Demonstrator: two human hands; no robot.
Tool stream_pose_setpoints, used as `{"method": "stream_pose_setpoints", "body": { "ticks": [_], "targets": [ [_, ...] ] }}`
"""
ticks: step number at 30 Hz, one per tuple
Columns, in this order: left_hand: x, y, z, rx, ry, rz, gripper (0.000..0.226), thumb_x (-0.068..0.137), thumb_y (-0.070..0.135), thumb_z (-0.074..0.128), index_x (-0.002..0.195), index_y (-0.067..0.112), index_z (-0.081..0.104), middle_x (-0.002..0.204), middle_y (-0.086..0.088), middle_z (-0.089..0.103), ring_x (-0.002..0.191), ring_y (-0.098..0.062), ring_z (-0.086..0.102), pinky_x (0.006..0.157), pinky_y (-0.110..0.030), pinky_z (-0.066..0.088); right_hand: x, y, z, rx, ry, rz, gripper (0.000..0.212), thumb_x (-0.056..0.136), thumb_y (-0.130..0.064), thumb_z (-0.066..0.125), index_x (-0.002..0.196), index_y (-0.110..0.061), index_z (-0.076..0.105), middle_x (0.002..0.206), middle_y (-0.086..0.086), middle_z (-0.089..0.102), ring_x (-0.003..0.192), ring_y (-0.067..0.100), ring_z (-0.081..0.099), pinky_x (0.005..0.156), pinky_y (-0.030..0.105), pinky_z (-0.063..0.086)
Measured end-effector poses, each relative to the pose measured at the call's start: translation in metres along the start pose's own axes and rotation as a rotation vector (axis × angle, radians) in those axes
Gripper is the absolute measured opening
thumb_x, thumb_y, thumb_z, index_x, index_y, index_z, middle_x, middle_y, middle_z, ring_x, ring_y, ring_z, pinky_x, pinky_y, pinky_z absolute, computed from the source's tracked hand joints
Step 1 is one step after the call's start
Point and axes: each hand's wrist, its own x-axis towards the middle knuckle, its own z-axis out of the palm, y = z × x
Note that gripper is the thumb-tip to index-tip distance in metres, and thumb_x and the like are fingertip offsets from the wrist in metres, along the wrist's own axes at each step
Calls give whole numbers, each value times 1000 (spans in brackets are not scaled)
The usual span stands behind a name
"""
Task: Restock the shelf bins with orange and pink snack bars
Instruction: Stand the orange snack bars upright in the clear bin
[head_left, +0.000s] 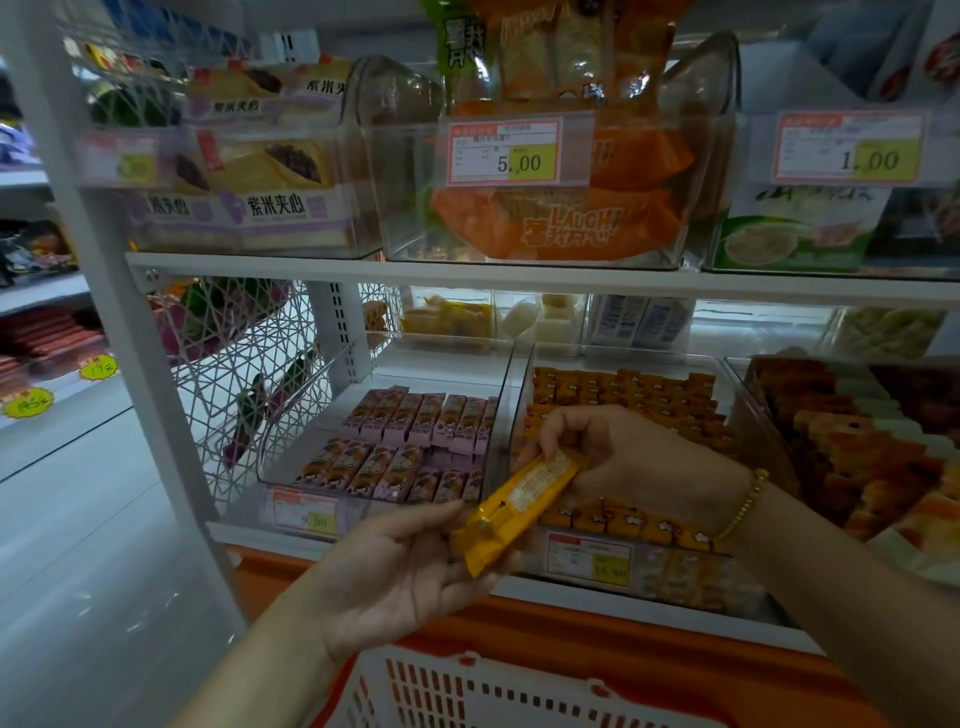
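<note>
Head view: orange snack bar (519, 506) held before orange-bar bin (521, 384), right hand (623, 457) pinching upper end, left hand (410, 566) gripping lower end; both cover bin's front rows. Pink-bar bin (306, 415) just left; white basket (467, 686) below.

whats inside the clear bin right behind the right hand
Rows of orange snack bars fill the bin. The right hand and the held bar cover the middle rows.

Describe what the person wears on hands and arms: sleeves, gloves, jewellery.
No gloves and no sleeves show anywhere in the frame. The right hand has a thin bracelet of small gold beads at its wrist. The left hand and its wrist carry nothing; no rings are visible.
</note>
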Motion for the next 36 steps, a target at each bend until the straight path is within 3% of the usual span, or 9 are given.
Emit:
{"method": "stream_pose_setpoints", "body": {
  "ticks": [3, 6, 9, 14, 19, 24, 28, 30, 36],
  "targets": [
    [2, -2, -7, 1, -178, -49, 82, 61, 14, 83, 132, -10, 46, 120, -30, 53, 68, -25, 68, 54, -30, 56, -1, 0, 1, -5, -19, -10, 40, 73, 32, 50, 82, -6, 55, 103, 12, 68, 91, 21, 68, 69, 27, 57],
    [0, -2, -6, -78, -324, -60, 44, 72, 6, 77, 111, -10, 64, 103, -30, 64, 73, -30, 68, 62, -33, 58, -1, 1, 1, -46, 44, -25, 41, 74, 29, 53, 84, -9, 64, 112, 8, 68, 105, 25, 64, 75, 32, 57],
    [8, -5, 1, 213, -65, 125, 26, 81, 15, 60, 94, -1, 74, 91, -19, 71, 76, -26, 71, 61, -28, 57, 4, 3, -1, 17, 225, 13, 42, 80, 22, 52, 101, -12, 68, 117, 0, 67, 108, 15, 64, 86, 35, 56],
    [15, -16, 0, 863, 253, 486, 29, 87, 17, 65, 109, 34, 58, 91, 14, 69, 81, 4, 66, 68, -12, 52, 7, 6, 4, -21, 309, 298, 35, 83, -36, 67, 106, -10, 68, 102, 11, 71, 87, 23, 70, 80, 32, 58],
    [21, -21, 6, 1370, 301, 841, 45, 89, 34, 61, 105, 65, 34, 90, 30, 59, 91, 17, 51, 70, -2, 40, 14, 2, 12, -138, 367, 306, 27, 78, -28, 75, 92, -4, 68, 79, 10, 73, 67, 16, 70, 61, 23, 57],
    [38, -23, 0, 1455, 308, 888, 53, 91, 44, 53, 136, 51, 26, 131, 22, 47, 120, 4, 43, 97, -15, 39, 18, -1, -4, -105, 480, 244, 27, 78, -17, 75, 97, -1, 65, 94, 13, 71, 79, 19, 71, 73, 27, 59],
    [47, -24, -8, 1658, 323, 758, 65, 100, 38, 37, 145, 39, -9, 149, 19, 20, 135, -9, 31, 100, -18, 32, 30, 1, -38, -140, 816, 24, 18, 79, -17, 75, 93, -13, 65, 94, 1, 69, 86, 14, 66, 81, 25, 55],
    [51, -25, -12, 1721, 302, 685, 70, 100, 35, 36, 142, 39, -19, 157, 9, 14, 133, -13, 38, 97, -22, 39, 39, 5, -51, -385, 934, 11, 22, 79, -22, 75, 93, -13, 61, 87, -6, 61, 81, 8, 58, 68, 12, 46],
    [59, -27, -20, 1746, 278, 604, 74, 99, 36, 37, 145, 28, -21, 159, 8, 9, 129, -10, 43, 101, -18, 37, 76, 24, -79, -563, 1024, -6, 40, 82, -19, 71, 117, -12, 53, 98, 4, 62, 84, 16, 56, 57, 19, 35]
  ]
}}
